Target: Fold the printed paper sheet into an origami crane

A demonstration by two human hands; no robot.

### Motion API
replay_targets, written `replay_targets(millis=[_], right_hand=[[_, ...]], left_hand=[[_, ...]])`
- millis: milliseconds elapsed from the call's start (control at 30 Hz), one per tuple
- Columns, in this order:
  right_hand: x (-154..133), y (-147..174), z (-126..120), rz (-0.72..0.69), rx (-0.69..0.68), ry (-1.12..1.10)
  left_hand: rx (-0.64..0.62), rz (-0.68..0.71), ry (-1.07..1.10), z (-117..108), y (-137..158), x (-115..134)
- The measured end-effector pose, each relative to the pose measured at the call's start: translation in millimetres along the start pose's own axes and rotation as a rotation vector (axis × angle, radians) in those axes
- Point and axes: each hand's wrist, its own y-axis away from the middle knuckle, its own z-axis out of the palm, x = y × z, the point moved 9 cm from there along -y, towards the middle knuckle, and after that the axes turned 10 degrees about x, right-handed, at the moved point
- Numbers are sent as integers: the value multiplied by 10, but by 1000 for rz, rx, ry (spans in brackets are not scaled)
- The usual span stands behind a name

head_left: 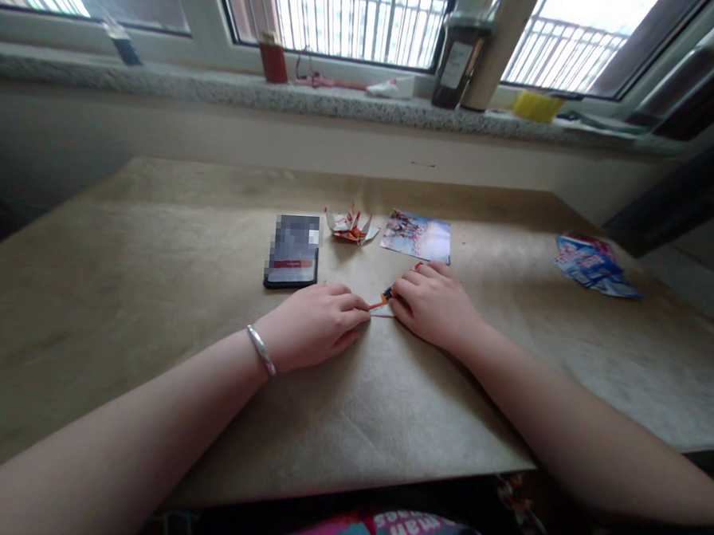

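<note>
A small piece of folded paper [380, 304], white with orange and dark print, lies on the table between my two hands. My left hand [327, 323], with a silver bangle at its wrist, has its closed fingertips on the paper's left end. At the other end, the fingers of my right hand [430, 303] are drawn together over the paper and cover most of it. Beyond my hands stands an origami crane [353, 227] of white, red and orange paper. A printed square sheet [417, 236] lies flat to its right.
A phone [294, 252] with a lit, partly blurred screen lies left of the crane. Several blue and red printed packets or sheets [596, 266] are piled at the table's right. Behind the table [152, 289], a stone windowsill [192, 86] carries a dark jar [459, 63] and yellow object [538, 106].
</note>
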Motion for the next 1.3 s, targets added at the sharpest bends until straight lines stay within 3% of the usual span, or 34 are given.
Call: replay_targets(millis=[133, 367, 1300], right_hand=[[-107, -30, 58, -29, -43, -141], [15, -38, 180, 111, -71, -352], [51, -32, 181, 131, -50, -373]], left_hand=[[-12, -11, -13, -1, -8, 13], [-29, -8, -36, 15, -3, 13], [-79, -71, -106, -52, -22, -33]])
